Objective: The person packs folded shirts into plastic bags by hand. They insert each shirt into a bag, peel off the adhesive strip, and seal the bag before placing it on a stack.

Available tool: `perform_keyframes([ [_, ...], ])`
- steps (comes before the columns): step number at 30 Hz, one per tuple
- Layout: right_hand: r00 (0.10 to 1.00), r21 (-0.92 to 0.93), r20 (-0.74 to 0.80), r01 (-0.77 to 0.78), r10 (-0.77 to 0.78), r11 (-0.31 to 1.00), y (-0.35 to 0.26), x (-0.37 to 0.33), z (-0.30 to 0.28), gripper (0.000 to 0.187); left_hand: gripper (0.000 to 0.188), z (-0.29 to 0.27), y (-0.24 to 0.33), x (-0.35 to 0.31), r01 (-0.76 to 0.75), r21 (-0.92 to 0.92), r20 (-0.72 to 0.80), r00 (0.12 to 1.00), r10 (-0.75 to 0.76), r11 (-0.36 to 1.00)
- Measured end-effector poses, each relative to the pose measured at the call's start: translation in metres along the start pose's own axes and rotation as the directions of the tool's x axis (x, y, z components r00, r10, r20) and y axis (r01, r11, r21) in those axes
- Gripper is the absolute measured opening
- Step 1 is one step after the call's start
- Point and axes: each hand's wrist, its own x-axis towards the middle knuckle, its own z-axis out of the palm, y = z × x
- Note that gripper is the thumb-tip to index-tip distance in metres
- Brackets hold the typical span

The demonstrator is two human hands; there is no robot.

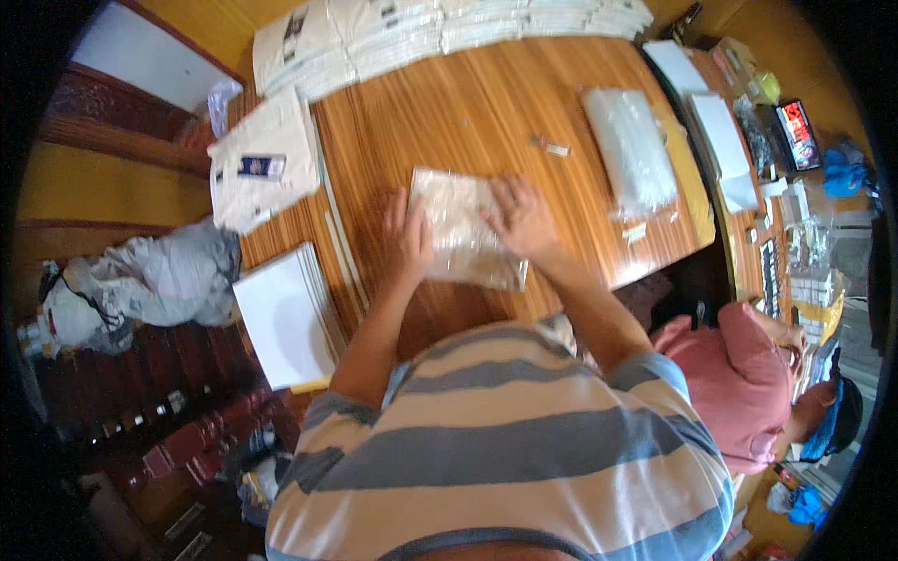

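Note:
A folded cream garment in a clear plastic bag (458, 210) lies flat on the wooden table, in front of my body. My left hand (409, 236) rests along the bag's left edge, fingers stretched forward. On its right side lies my right hand (522, 217), fingers spread and pressing on the plastic. Both hands are open, and neither grips the bag. The bag's near end looks shiny and flat, reaching toward my shirt.
Several stacks of bagged cream garments (393, 47) line the far edge. At left are a loose cream garment (267, 168) and white sheets (290, 313). A clear plastic bag stack (629, 150) and a small cutter (552, 146) lie right. A person in pink (734, 393) sits at right.

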Motion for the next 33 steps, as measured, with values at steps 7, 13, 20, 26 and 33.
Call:
perform_keyframes([
  [7,0.990,0.009,-0.132,-0.054,0.055,0.999,0.001,-0.076,0.044,0.077,0.050,-0.024,0.000,-0.048,0.641,-0.487,0.242,0.752,-0.614,0.593],
  [13,0.991,0.047,-0.091,-0.090,0.094,0.995,0.004,-0.076,0.033,0.076,0.043,-0.060,0.023,-0.040,0.744,-0.667,0.709,0.649,-0.276,0.033],
  [20,0.999,0.113,-0.052,0.001,0.005,0.994,-0.051,-0.010,-0.015,0.076,0.044,-0.068,0.014,-0.026,0.658,-0.665,0.610,0.752,-0.251,0.353],
  [26,0.998,-0.103,0.034,0.048,-0.044,0.994,-0.024,0.018,0.032,0.080,0.063,-0.056,0.065,-0.021,-0.028,0.020,0.066,0.997,0.026,0.999],
  [33,0.998,-0.060,0.038,-0.046,0.049,0.997,-0.014,0.021,0.028,0.073,0.069,-0.027,0.055,-0.041,-0.161,0.108,0.251,0.959,0.130,0.981],
])
